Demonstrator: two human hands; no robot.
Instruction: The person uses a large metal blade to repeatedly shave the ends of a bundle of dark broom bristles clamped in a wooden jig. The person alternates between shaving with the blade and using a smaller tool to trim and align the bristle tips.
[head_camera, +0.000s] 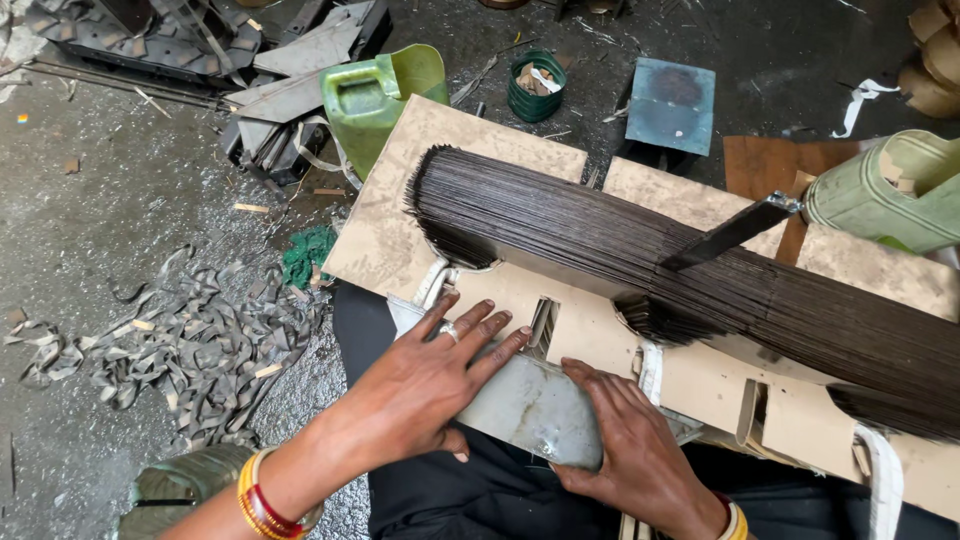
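The left hand (430, 375) lies flat with its fingers spread on the near-left end of a grey metal piece (525, 405), palm pressing down rather than gripping; a ring shows on one finger and bangles on the wrist. Just right of it, the right hand (630, 455) curls over the same piece's lower right edge, fingers (600, 385) on top and thumb below, so it grasps the metal there. The piece sits directly under and between both hands, its long axis running from upper left by the left fingertips down to the right hand's palm. Both hands touch it, the left covering more of it. Beyond the fingertips lies a notched cardboard board (400, 220), and farther beyond, a thick bundle of thin dark rods (620, 240) stretches from upper left to lower right, roughly parallel to the metal piece, apart from both hands.
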